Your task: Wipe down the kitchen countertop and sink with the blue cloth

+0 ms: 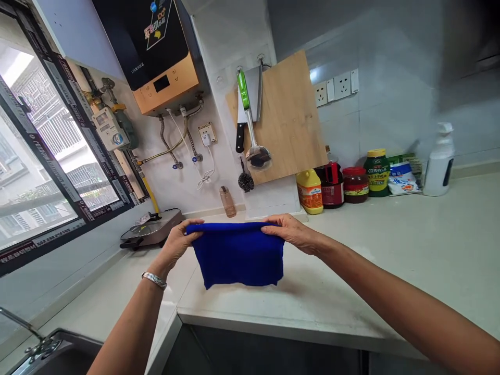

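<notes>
A blue cloth (239,256) hangs stretched between my two hands, its lower edge loose above the white countertop (336,291). My left hand (183,238) pinches the cloth's upper left corner between thumb and fingers. At the upper right corner, my right hand (287,230) grips it the same way, thumb in front and fingers behind. The top edge looks folded over and runs almost level. A silver bracelet (154,279) circles my left wrist.
Bottles and jars, including a yellow bottle (310,191) and a white spray bottle (439,160), line the back wall. An electric pan (151,228) and a pinkish bottle (227,202) stand behind my left hand. A wooden board (291,120) and ladle (258,156) hang above. The sink (66,354) is lower left.
</notes>
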Demonstrator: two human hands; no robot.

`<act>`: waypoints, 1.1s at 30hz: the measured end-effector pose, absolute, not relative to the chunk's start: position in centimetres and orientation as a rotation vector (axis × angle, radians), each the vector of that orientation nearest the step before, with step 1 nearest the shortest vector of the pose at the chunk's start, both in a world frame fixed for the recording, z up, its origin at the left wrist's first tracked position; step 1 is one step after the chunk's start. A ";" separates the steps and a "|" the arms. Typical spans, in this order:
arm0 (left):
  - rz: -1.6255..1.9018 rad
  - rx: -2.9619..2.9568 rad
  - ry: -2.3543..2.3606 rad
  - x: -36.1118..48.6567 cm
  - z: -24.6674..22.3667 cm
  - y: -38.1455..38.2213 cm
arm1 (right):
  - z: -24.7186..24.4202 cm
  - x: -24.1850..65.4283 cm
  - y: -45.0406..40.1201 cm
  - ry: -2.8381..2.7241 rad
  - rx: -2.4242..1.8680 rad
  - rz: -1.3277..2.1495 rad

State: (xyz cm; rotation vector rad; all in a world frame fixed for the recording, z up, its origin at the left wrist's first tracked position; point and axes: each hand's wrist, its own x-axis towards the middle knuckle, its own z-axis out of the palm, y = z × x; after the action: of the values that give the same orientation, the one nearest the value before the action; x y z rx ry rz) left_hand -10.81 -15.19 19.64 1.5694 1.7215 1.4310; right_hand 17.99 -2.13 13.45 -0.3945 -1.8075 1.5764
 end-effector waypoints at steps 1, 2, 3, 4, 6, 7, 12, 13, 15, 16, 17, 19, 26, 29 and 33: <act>1.511 1.604 1.726 -11.0 19.6 -14.7 | 13.7 17.7 -2.1 -1.816 -0.370 1.508; 1.584 1.633 1.730 -11.1 19.5 -14.2 | 13.9 17.5 -2.0 -1.828 -0.351 1.427; 1.643 1.653 1.735 -11.3 19.2 -13.8 | 14.1 17.4 -1.9 -1.838 -0.339 1.340; 1.685 1.663 1.739 -11.4 18.8 -13.5 | 14.2 17.5 -1.9 -1.846 -0.334 1.259; 1.699 1.655 1.740 -11.6 17.5 -13.4 | 14.1 17.9 -1.9 -1.884 -0.343 1.175; 1.666 1.640 1.737 -11.7 16.7 -13.6 | 13.8 18.3 -2.0 -1.923 -0.353 1.182; 1.265 1.542 1.720 -11.6 11.6 -15.7 | 10.3 20.5 -2.6 -2.196 -0.346 1.325; 1.188 1.528 1.722 -11.6 10.7 -15.9 | 9.5 20.7 -2.5 -2.225 -0.373 1.324; 1.065 1.520 1.738 -11.6 8.9 -15.8 | 7.8 21.1 -2.1 -2.273 -0.492 1.314; 1.018 1.530 1.755 -11.6 8.2 -15.7 | 7.1 21.2 -1.8 -2.310 -0.573 1.292; 0.978 1.550 1.778 -11.8 7.6 -15.5 | 6.4 21.2 -1.6 -2.359 -0.659 1.228; 0.921 1.615 1.841 -11.9 6.7 -15.2 | 5.3 21.3 -1.4 -2.461 -0.817 0.922; 0.740 2.130 1.933 -8.6 3.4 -16.5 | 1.0 17.8 -5.6 -2.607 -0.508 0.221; 0.521 2.259 1.884 -6.8 1.4 -16.9 | -0.8 16.4 -7.1 -2.780 -0.378 0.320; 0.293 2.362 1.930 -5.3 0.4 -17.0 | -1.5 17.9 -6.9 -2.812 -0.373 0.429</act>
State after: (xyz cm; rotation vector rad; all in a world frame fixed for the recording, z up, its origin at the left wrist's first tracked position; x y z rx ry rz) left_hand -5.29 -16.97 0.42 2.3625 1.9299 0.2926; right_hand 17.87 -6.91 -1.45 -0.3733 -2.8123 0.4295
